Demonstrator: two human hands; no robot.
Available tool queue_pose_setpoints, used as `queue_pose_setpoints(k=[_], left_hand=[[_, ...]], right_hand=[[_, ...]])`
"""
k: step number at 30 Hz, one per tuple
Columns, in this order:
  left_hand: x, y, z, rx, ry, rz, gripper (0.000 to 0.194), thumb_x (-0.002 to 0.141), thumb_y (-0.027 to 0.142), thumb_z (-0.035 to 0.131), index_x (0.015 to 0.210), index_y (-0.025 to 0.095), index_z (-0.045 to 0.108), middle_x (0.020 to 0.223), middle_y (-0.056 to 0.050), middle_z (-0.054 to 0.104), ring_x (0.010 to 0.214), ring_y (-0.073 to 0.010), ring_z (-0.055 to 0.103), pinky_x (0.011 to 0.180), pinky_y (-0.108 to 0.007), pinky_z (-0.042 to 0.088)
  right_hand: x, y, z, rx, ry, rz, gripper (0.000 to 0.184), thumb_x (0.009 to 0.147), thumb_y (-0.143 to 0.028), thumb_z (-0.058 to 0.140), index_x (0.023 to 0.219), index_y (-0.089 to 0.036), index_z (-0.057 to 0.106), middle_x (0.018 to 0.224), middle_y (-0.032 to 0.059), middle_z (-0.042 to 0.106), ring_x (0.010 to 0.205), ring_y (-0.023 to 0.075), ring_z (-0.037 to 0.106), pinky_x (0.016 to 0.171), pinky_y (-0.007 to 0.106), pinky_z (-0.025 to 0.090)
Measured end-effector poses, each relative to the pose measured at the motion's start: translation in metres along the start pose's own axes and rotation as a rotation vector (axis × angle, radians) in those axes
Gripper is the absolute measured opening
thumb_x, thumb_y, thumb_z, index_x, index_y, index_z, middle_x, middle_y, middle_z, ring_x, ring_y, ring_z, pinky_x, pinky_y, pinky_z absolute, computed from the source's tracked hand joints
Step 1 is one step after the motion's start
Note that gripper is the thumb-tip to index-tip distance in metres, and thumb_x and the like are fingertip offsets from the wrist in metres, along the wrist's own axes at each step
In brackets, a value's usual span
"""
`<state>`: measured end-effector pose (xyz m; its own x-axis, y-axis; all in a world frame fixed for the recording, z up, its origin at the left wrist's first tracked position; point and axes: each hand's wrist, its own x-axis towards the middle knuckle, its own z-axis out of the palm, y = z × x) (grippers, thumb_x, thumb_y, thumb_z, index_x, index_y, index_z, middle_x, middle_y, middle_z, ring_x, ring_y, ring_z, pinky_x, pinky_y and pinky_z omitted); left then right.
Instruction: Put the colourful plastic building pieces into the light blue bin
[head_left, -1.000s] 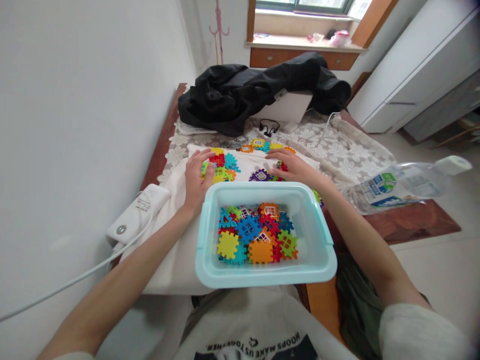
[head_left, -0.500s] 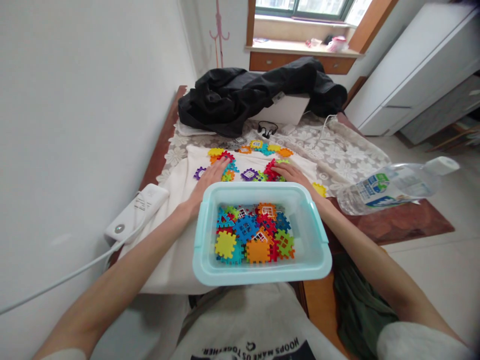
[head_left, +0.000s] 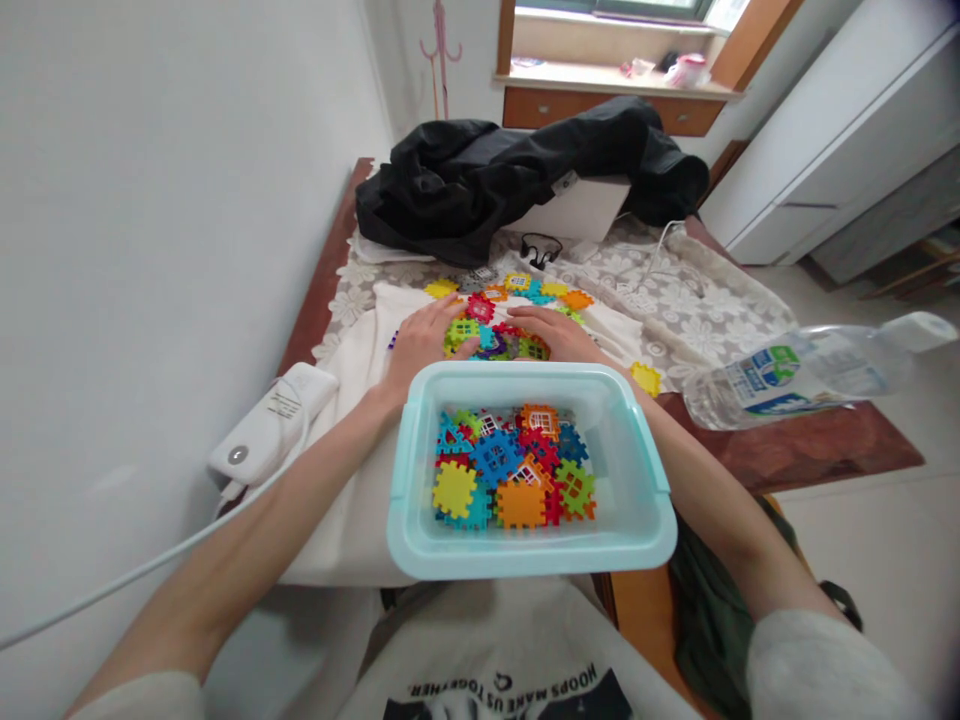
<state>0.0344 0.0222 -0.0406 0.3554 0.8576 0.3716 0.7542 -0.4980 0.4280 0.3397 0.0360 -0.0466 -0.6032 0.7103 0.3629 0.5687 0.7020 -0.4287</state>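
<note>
A light blue plastic bin (head_left: 409,470) rests on my lap at the table's near edge, holding several colourful interlocking plastic tiles (head_left: 510,465). Just behind it, on a white cloth (head_left: 352,500), lies a heap of the same tiles (head_left: 499,335). My left hand (head_left: 424,340) lies flat with fingers stretched against the heap's left side. My right hand (head_left: 555,335) lies flat against its right side. The two hands cup the pile between them. More loose tiles (head_left: 540,292) sit farther back, and a yellow tile (head_left: 646,378) lies to the right.
A black jacket (head_left: 510,165) is draped over a white box at the back. A clear water bottle (head_left: 795,375) lies on its side at the right. A white power strip (head_left: 270,425) with its cord sits at the left. A lace tablecloth (head_left: 712,310) covers the wooden table.
Both hands have swept inward from the spread-out tiles, pushing them together into one heap just behind the bin.
</note>
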Motion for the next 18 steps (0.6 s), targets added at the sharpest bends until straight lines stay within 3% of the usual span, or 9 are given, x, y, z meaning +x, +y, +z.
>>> queue_pose_setpoints(k=[5, 8, 12, 15, 18], left_hand=[[-0.006, -0.005, 0.003, 0.107, -0.121, -0.037, 0.077, 0.110, 0.059, 0.061, 0.170, 0.010, 0.054, 0.184, -0.028, 0.038, 0.168, -0.0458, 0.045, 0.140, -0.063, 0.034], [-0.004, -0.014, 0.007, 0.046, -0.181, 0.038, 0.075, 0.108, 0.044, 0.062, 0.173, 0.011, 0.048, 0.188, -0.025, 0.031, 0.174, -0.0395, 0.037, 0.143, -0.057, 0.032], [-0.002, -0.018, 0.005, -0.016, -0.258, 0.105, 0.072, 0.106, 0.032, 0.054, 0.174, 0.012, 0.046, 0.187, -0.021, 0.035, 0.174, -0.0327, 0.037, 0.144, -0.053, 0.032], [-0.004, -0.011, 0.000, 0.017, -0.203, 0.080, 0.075, 0.108, 0.043, 0.057, 0.174, 0.010, 0.045, 0.183, -0.024, 0.042, 0.171, -0.0382, 0.042, 0.142, -0.061, 0.033], [-0.010, -0.007, -0.001, 0.089, -0.108, -0.012, 0.080, 0.108, 0.054, 0.060, 0.174, 0.010, 0.045, 0.180, -0.027, 0.045, 0.167, -0.0451, 0.046, 0.139, -0.067, 0.034]], right_hand=[[-0.019, 0.010, -0.012, -0.084, -0.053, 0.114, 0.079, 0.097, -0.057, 0.082, 0.168, -0.028, 0.060, 0.181, 0.0147, 0.048, 0.169, 0.0438, 0.044, 0.141, 0.069, 0.033], [-0.022, 0.013, -0.005, -0.030, -0.116, 0.101, 0.077, 0.100, -0.054, 0.079, 0.170, -0.030, 0.057, 0.182, 0.0132, 0.047, 0.171, 0.0400, 0.042, 0.142, 0.065, 0.033], [-0.016, 0.002, 0.011, 0.122, -0.036, -0.006, 0.063, 0.105, -0.053, 0.070, 0.161, -0.026, 0.064, 0.170, 0.0159, 0.061, 0.161, 0.0346, 0.056, 0.137, 0.057, 0.044], [-0.012, -0.006, 0.012, 0.146, 0.053, -0.012, 0.055, 0.108, -0.061, 0.065, 0.151, -0.027, 0.071, 0.160, 0.0151, 0.070, 0.152, 0.0334, 0.064, 0.132, 0.055, 0.049], [-0.015, -0.001, 0.007, 0.049, 0.085, 0.118, 0.064, 0.108, -0.069, 0.061, 0.155, -0.026, 0.068, 0.167, 0.0168, 0.064, 0.157, 0.0370, 0.059, 0.135, 0.061, 0.045]])
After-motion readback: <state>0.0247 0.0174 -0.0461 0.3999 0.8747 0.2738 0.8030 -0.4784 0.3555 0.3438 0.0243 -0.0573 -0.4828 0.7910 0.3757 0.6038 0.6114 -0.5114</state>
